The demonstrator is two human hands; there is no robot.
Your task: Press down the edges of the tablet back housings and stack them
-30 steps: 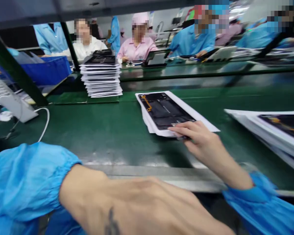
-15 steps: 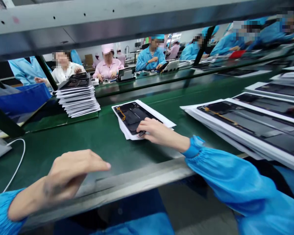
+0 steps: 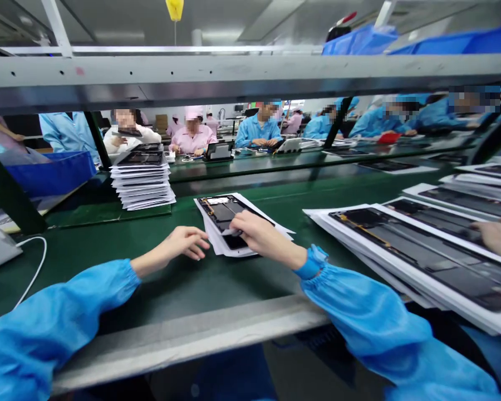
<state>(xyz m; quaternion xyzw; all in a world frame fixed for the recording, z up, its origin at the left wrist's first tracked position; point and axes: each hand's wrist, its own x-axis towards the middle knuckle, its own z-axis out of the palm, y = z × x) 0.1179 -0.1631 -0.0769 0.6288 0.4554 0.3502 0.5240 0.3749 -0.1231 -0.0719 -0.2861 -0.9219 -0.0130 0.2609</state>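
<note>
A tablet-like device housing, black inside with an orange ribbon cable along one side, lies on white sheets on the green bench. My right hand is closed over its near part, fingers pinched. A small grey piece seems to show at the fingertips, too hidden to name. My left hand hovers just left of the sheets, its fingers apart and slightly curled, holding nothing. Part of the housing is covered by my right hand.
Similar housings on paper are piled at right, where another person's hand rests. A paper stack stands back left beside a blue bin. A metal shelf beam crosses above; co-workers sit beyond.
My left hand has moved forward and right, from the bench edge to beside the sheets, and its fingers have spread. My right hand stays on the housing. The view has tilted up.
</note>
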